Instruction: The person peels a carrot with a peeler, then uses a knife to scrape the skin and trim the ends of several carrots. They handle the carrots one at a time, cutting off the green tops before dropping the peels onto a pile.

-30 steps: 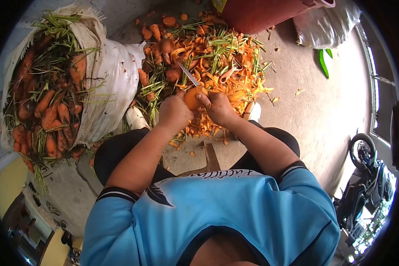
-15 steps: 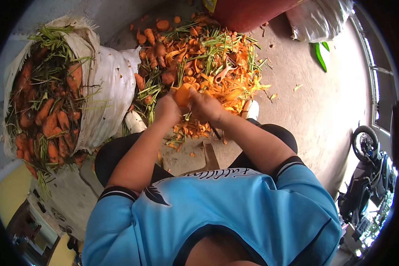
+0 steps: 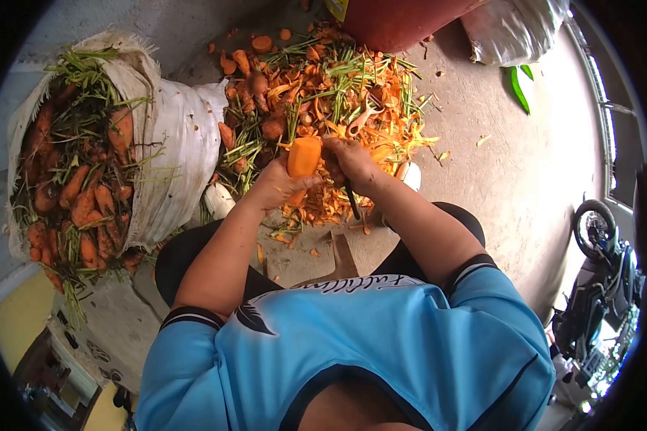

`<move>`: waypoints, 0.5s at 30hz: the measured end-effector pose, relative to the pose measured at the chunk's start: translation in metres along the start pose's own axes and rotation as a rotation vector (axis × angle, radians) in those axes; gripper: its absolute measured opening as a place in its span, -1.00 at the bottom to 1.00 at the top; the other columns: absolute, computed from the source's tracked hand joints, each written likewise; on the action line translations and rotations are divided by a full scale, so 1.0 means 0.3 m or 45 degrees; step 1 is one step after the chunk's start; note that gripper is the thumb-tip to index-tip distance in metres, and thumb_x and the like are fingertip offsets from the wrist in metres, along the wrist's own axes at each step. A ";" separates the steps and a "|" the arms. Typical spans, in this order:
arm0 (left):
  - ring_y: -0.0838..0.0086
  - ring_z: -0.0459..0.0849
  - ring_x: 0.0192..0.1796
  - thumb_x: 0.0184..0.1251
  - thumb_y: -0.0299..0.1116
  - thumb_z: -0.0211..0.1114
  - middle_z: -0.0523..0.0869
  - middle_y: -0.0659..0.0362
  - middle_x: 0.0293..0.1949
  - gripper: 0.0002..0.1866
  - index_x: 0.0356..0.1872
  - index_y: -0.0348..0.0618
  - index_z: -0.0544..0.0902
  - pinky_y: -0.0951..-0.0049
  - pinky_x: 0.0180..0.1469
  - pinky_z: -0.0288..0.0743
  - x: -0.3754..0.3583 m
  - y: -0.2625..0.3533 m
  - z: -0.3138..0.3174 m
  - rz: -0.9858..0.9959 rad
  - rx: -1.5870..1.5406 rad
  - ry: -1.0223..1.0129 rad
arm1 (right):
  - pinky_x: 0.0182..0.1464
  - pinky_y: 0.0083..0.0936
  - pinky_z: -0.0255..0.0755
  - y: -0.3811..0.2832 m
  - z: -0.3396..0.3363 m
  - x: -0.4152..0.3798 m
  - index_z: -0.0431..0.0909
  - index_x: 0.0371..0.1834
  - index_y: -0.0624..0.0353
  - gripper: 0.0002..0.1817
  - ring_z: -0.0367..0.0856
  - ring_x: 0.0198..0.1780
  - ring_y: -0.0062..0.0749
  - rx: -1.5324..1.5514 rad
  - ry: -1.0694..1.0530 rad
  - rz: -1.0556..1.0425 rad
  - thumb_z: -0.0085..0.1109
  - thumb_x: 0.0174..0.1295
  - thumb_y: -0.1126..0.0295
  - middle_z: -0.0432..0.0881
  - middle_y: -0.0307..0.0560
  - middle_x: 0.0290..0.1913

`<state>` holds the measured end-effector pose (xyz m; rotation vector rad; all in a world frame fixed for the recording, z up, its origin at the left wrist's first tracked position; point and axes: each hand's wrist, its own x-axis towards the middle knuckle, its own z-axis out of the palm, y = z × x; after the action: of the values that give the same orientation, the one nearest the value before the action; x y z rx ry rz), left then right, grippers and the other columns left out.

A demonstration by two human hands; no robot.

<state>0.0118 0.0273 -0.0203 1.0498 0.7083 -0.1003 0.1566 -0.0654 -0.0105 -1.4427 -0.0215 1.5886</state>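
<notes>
My left hand holds a peeled orange carrot upright over the floor. Right beside it, my right hand grips a knife; a dark part of the knife points down and back toward me, and the rest is hidden in the fist. Both hands hover above a heap of orange peelings and green tops spread on the concrete.
An open white sack full of unpeeled carrots with greens stands at the left. A red tub and a white bag lie beyond the heap. A motorbike is parked at the right. My knees frame a wooden block.
The knife blade, earlier pointing up and away over the carrot, now points down toward me. The carrot has been turned upright and lifted slightly in my left hand.
</notes>
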 end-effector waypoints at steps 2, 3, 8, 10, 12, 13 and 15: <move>0.51 0.57 -0.35 0.00 -0.23 0.36 0.55 0.18 -0.29 -0.51 -0.07 -0.21 0.39 0.54 -0.29 0.48 -0.023 0.026 0.005 -0.122 -0.340 -0.099 | -0.72 -0.61 0.07 0.016 -0.021 0.016 0.37 -0.53 0.19 -0.54 0.17 -0.77 -0.57 0.014 0.038 0.074 -0.15 0.22 -0.02 0.28 -0.26 -0.72; 0.50 0.57 -0.37 0.04 -0.16 0.31 0.55 0.17 -0.31 -0.51 -0.07 -0.20 0.38 0.53 -0.32 0.49 -0.025 0.025 0.001 -0.134 -0.383 -0.115 | -0.72 -0.59 0.08 0.019 -0.023 0.011 0.37 -0.54 0.19 -0.52 0.18 -0.77 -0.56 -0.008 0.020 0.059 -0.16 0.21 -0.05 0.28 -0.26 -0.72; 0.42 0.59 -0.44 0.15 0.11 0.07 0.56 0.10 -0.43 -0.46 -0.10 -0.19 0.36 0.46 -0.41 0.51 -0.023 0.014 -0.012 -0.167 -0.559 -0.190 | -0.72 -0.55 0.08 0.024 -0.024 0.001 0.36 -0.61 0.20 -0.44 0.19 -0.78 -0.53 -0.017 -0.008 0.041 -0.17 0.19 -0.13 0.27 -0.23 -0.73; 0.42 0.58 -0.46 0.16 0.12 0.06 0.56 0.10 -0.44 -0.46 -0.11 -0.18 0.37 0.46 -0.42 0.51 -0.024 0.011 0.002 -0.193 -0.505 -0.012 | -0.71 -0.54 0.08 0.022 -0.027 -0.002 0.36 -0.60 0.21 -0.43 0.18 -0.77 -0.53 -0.024 0.029 0.034 -0.18 0.18 -0.14 0.26 -0.22 -0.73; 0.42 0.58 -0.47 0.17 0.11 0.05 0.56 0.10 -0.44 -0.48 -0.12 -0.18 0.38 0.45 -0.45 0.50 -0.003 0.043 0.008 -0.157 -0.431 0.102 | -0.70 -0.55 0.07 0.009 -0.037 -0.007 0.36 -0.56 0.21 -0.44 0.17 -0.77 -0.54 -0.023 0.063 0.025 -0.17 0.18 -0.14 0.24 -0.23 -0.74; 0.42 0.58 -0.48 0.18 0.09 0.05 0.56 0.11 -0.44 -0.50 -0.13 -0.18 0.39 0.45 -0.46 0.50 0.015 0.071 -0.003 -0.112 -0.393 0.136 | -0.69 -0.56 0.06 0.007 -0.043 -0.007 0.35 -0.53 0.20 -0.46 0.16 -0.77 -0.55 -0.022 0.073 0.030 -0.17 0.19 -0.13 0.22 -0.25 -0.74; 0.45 0.55 -0.50 0.17 0.06 0.08 0.53 0.10 -0.41 -0.53 -0.17 -0.18 0.38 0.47 -0.53 0.45 0.064 0.204 -0.003 0.129 -0.169 0.161 | -0.70 -0.57 0.08 0.012 -0.056 0.000 0.36 -0.48 0.23 -0.46 0.17 -0.77 -0.56 -0.031 0.074 0.021 -0.15 0.19 -0.12 0.23 -0.25 -0.74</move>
<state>0.0507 0.0642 0.0148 0.9682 0.7641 0.1001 0.1675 -0.0765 -0.0175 -1.5112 0.0049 1.5638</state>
